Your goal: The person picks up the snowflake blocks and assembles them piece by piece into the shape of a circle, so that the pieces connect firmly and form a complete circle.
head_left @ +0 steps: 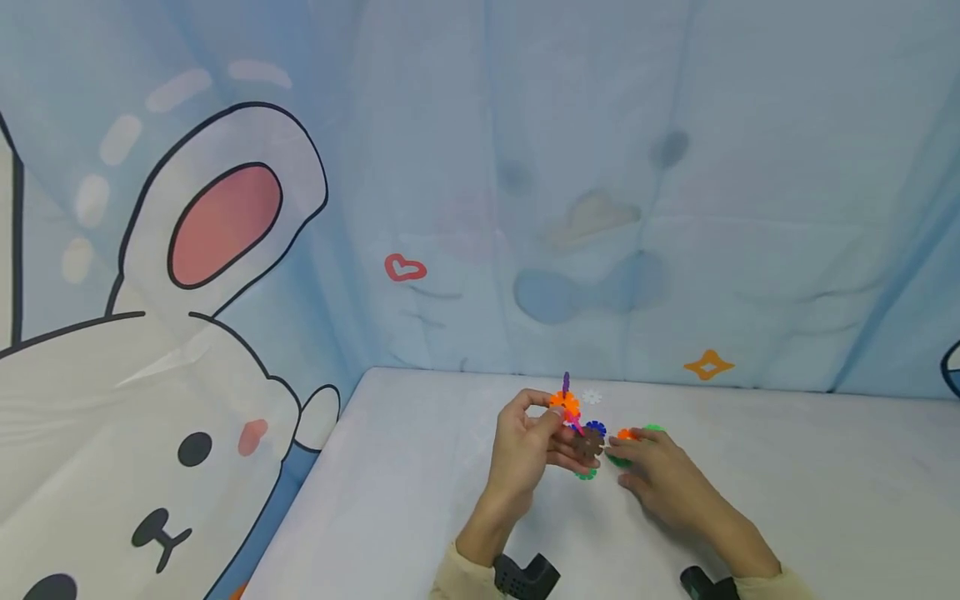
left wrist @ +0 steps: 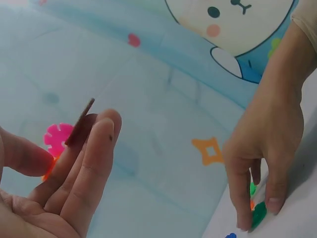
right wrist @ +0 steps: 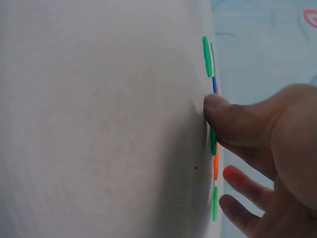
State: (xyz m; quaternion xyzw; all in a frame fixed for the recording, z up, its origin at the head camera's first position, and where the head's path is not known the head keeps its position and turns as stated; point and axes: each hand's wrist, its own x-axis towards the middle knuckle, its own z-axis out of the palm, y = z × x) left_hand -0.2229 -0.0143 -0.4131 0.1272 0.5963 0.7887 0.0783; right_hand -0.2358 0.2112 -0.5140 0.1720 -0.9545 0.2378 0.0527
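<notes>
My left hand (head_left: 521, 446) is raised above the table and pinches a small cluster of notched plastic discs between thumb and fingers. In that cluster are an orange disc (head_left: 566, 405), an upright purple disc (head_left: 566, 382), a pink disc (left wrist: 58, 139) and a brown disc (head_left: 589, 446). The left wrist view shows the brown disc edge-on beside the fingers. My right hand (head_left: 667, 483) is low over the table, fingers pointing down around a dark green disc (left wrist: 258, 215) lying there. Thumb and forefinger stand on either side of it; a firm grip is not visible.
Loose discs lie on the white table (head_left: 405, 483): an orange disc (head_left: 626, 434), a light green disc (head_left: 654, 427), a blue disc (head_left: 596, 428), a white disc (head_left: 592, 397) and a green disc (head_left: 586, 475). A printed blue curtain (head_left: 450, 167) hangs behind the table's far edge.
</notes>
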